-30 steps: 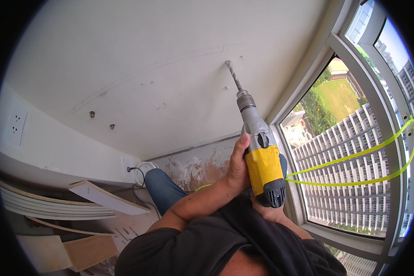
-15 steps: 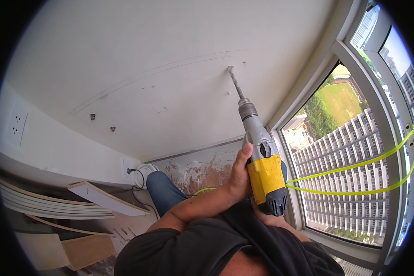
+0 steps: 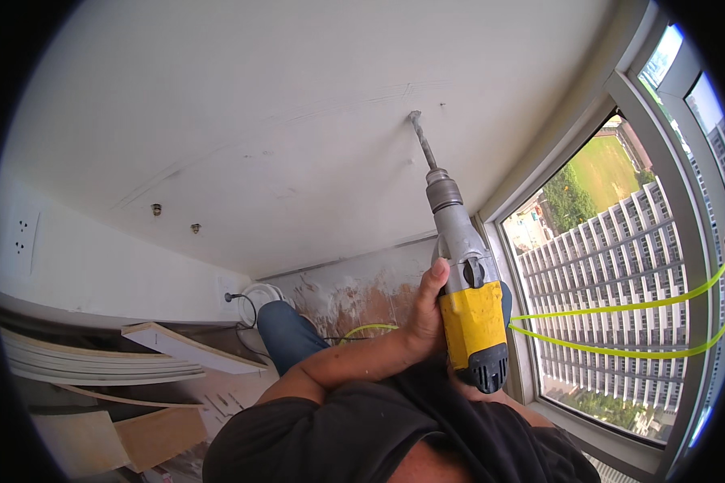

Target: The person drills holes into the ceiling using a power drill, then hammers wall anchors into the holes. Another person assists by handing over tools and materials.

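A yellow and grey hammer drill with a black rear end points up and away from me. Its long spiral bit meets the white wall, with a small chipped patch around the tip. From the left, my left hand is closed around the drill body, thumb up along its side; the other fingers are hidden beneath. My right hand is at the drill's rear end, mostly covered by it, and appears to grip the handle there.
Two brass-coloured fittings stick out of the wall, below faint pencil lines. Right is a large window over buildings, crossed by a bright yellow-green cord. At left are a socket, a plugged-in black cable and stacked boards.
The view has shifted slightly, so the drill appears a little lower and farther right. Both hands keep their places on it, and the bit tip stays at the same spot on the wall.
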Demonstrator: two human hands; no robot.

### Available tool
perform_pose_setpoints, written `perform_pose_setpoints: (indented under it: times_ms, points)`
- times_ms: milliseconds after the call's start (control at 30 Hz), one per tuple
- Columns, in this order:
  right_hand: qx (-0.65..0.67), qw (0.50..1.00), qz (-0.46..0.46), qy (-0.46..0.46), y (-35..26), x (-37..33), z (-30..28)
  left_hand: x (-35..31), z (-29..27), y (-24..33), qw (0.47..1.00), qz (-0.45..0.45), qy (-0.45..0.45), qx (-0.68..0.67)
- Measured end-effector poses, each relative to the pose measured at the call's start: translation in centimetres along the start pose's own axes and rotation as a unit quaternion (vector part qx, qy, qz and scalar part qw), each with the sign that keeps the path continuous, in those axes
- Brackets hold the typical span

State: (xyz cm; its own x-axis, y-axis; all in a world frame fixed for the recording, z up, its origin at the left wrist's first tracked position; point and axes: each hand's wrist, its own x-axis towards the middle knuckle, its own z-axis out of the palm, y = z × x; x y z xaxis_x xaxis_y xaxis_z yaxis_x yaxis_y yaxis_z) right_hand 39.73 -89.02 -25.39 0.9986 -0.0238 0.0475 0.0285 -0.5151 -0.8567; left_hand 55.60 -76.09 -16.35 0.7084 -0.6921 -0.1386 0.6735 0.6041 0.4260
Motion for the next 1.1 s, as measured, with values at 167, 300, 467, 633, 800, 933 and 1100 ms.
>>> perform_pose_setpoints:
  times_ms: [167, 300, 467, 633, 800, 933, 1100]
  points:
    - [0.049, 0.998, 0.037, 0.001, 2.3, -0.9, 0.9, 0.4, 0.2, 0.8, 1.000, -0.005, -0.011, 0.008]
    - [0.011, 1.000, 0.019, -0.013, 1.5, 0.1, 0.2, 0.8, 0.1, 0.7, 1.000, 0.002, 0.008, 0.009]
    - [0.039, 0.999, 0.023, 0.011, 2.0, -0.1, 0.1, 1.0, 0.5, 1.0, 1.000, 0.008, 0.002, 0.005]
    - [0.060, 0.996, 0.062, -0.022, 1.2, 0.3, -0.9, 1.5, 0.7, 0.9, 1.000, 0.006, 0.004, 0.015]
    - [0.107, 0.989, 0.096, -0.031, -0.3, 1.1, -1.8, 1.8, 0.5, 0.9, 1.000, 0.009, 0.003, 0.011]
    - [0.144, 0.976, 0.158, -0.049, 2.8, -0.5, -1.0, 1.9, 0.9, 1.3, 1.000, -0.004, -0.003, -0.002]
    - [0.260, 0.943, 0.207, -0.025, 4.5, -0.7, 0.0, 2.3, 0.7, 1.3, 1.000, -0.005, 0.014, -0.009]
